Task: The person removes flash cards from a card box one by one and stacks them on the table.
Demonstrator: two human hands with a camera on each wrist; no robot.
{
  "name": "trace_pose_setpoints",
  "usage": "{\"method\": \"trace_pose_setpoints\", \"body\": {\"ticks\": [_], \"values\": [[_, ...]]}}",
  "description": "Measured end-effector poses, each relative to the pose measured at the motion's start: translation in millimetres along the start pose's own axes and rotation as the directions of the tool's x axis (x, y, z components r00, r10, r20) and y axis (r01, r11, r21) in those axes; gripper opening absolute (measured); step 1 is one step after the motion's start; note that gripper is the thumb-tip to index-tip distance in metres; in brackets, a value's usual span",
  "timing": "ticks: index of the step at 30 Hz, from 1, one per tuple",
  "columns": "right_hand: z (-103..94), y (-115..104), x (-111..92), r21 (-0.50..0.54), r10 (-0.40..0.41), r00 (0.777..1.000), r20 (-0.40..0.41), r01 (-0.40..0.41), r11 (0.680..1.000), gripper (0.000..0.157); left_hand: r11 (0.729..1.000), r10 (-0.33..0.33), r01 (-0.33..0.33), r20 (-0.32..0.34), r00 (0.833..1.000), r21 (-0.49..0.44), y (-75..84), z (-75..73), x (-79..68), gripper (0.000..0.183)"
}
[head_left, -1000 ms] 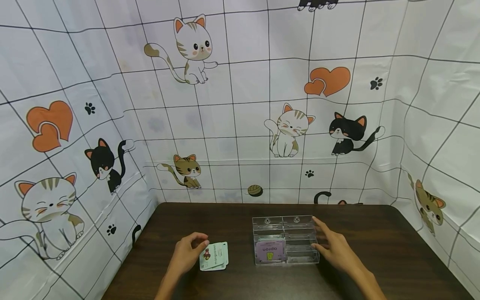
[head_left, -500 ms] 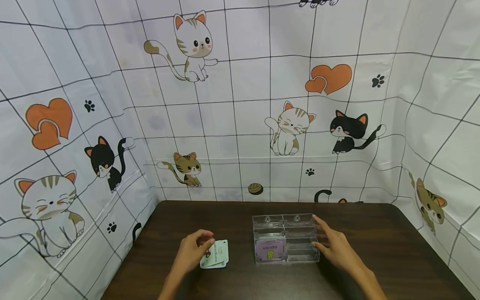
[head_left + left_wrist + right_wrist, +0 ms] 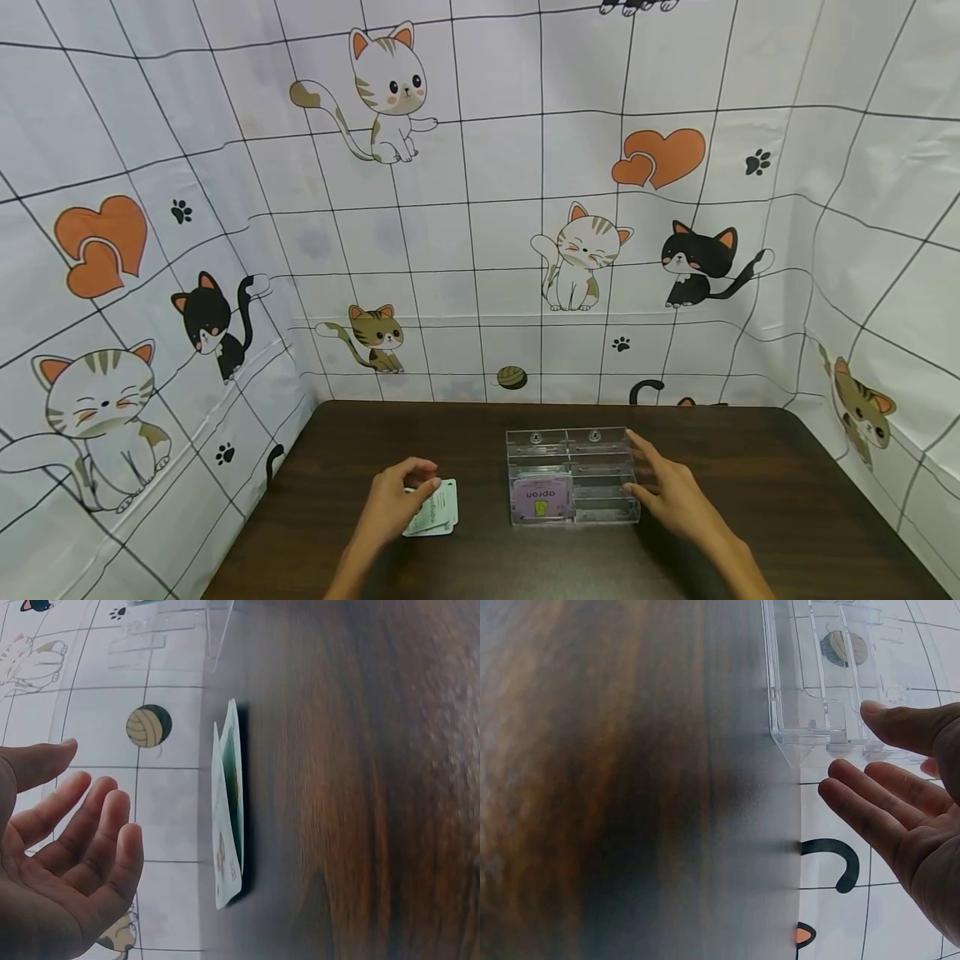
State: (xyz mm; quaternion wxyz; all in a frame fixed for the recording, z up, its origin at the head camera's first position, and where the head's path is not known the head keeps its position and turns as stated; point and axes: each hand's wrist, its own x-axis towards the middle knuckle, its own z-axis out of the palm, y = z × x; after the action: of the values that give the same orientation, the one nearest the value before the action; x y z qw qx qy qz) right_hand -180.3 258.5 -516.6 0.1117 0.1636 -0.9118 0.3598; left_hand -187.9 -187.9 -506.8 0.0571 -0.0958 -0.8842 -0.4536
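My left hand hovers over a small stack of pale green cards lying on the table. In the left wrist view, its loosely bent fingers stand apart from the cards and hold nothing. A clear plastic card holder with several compartments lies to the right of the stack. Purple cards with "apron" on top fill its lower left compartment. My right hand rests against the holder's right side, index finger near the upper corner and thumb lower down. The right wrist view shows its fingers fairly straight.
The dark wooden table carries the cards and holder. Behind it and at both sides hangs a white curtain with a grid and cartoon cats.
My left hand has moved slightly right and away from me, covering more of the green cards. My right hand and the holder stay in place.
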Motion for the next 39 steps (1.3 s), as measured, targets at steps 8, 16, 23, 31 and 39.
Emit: {"method": "trace_pose_setpoints", "body": {"ticks": [8,16,23,31,39], "values": [[0.1,0,0,0.003,0.010,1.000,0.007,-0.010,1.000,0.087,0.999,0.037,-0.037,0.014,0.999,0.005,5.3,4.3,0.0,0.024],[-0.7,-1,1,-0.002,0.008,1.000,0.005,-0.008,1.000,0.088,0.999,0.048,-0.048,0.016,0.999,-0.012,11.6,9.4,1.7,0.020],[-0.5,-1,-1,0.002,-0.006,1.000,-0.006,0.006,1.000,0.087,0.998,0.056,-0.055,0.035,0.998,-0.016,14.8,14.7,1.6,0.022],[0.5,2,1,0.000,-0.007,1.000,-0.003,0.007,1.000,0.087,0.997,0.077,-0.076,0.044,0.996,-0.027,19.9,21.1,2.2,0.023],[0.5,1,0,0.004,-0.005,1.000,-0.004,0.005,1.000,0.087,0.993,0.115,-0.114,0.045,0.992,-0.033,27.8,28.5,4.4,0.021]]}}
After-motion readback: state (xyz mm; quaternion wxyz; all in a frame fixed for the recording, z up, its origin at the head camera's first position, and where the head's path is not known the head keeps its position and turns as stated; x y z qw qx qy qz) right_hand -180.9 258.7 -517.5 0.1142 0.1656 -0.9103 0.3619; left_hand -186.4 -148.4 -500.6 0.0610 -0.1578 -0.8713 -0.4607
